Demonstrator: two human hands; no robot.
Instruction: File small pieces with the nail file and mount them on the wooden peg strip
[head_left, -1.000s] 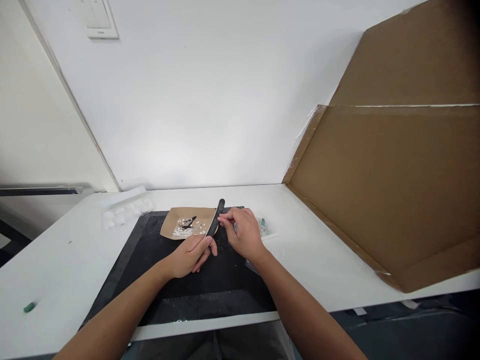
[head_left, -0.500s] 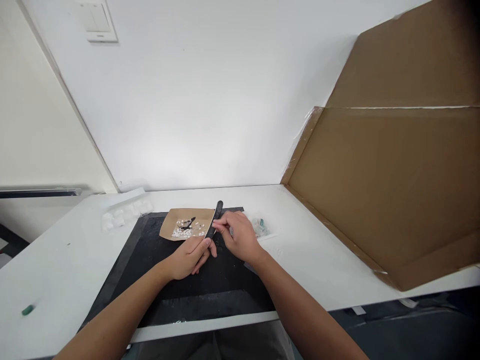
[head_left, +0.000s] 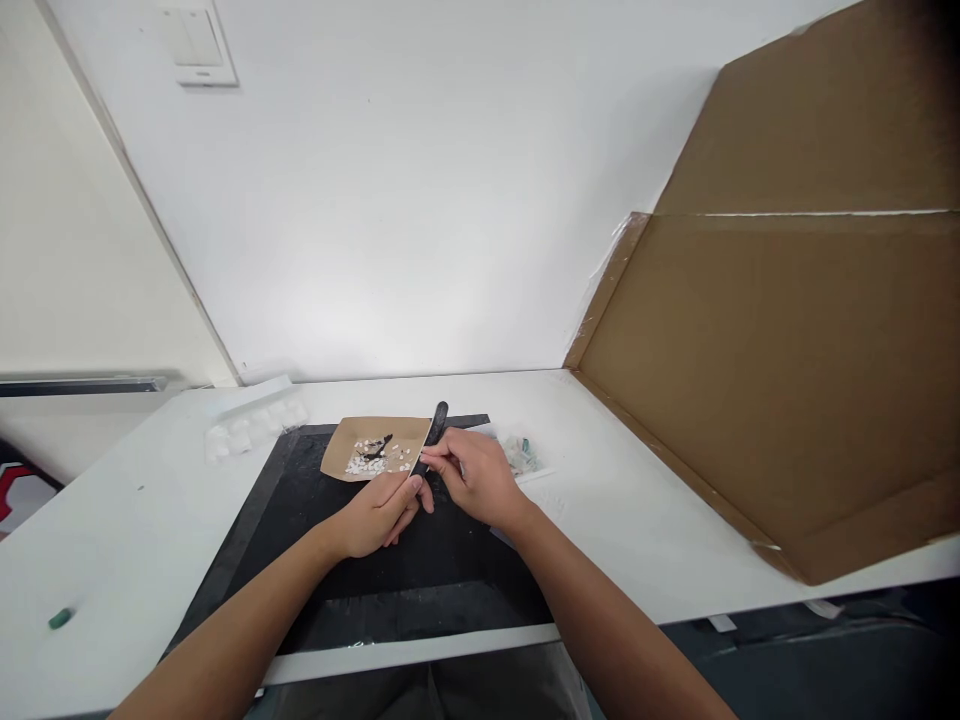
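Only one view here, the head cam, looking down at a white table (head_left: 630, 540) with a black mat (head_left: 247, 560) on it. The left hand (head_left: 384, 512) has the near end of a dark strip (head_left: 439, 418) gripped, thumb on top and the other fingers curled under, with the far end sticking up and away. So the strip is up in the hand, right by the right-hand edge of a brown paper tray (head_left: 409, 432). The right hand (head_left: 480, 475) comes in from the other side, thumb and index fingertips pinched close together against the strip; honestly it's too small to tell whether there's something tiny between them. The tray sits on the mat with a bunch of white bits (head_left: 365, 464) and a black scrap (head_left: 379, 450) in it. Just behind the right hand there's a clear pack (head_left: 525, 455) with greenish stuff inside, partly hidden. Over on the left there's a white plastic pack (head_left: 255, 420), plus a little green piece (head_left: 60, 618) near the table's front. Big cardboard sheet (head_left: 787, 370) stands on the right.
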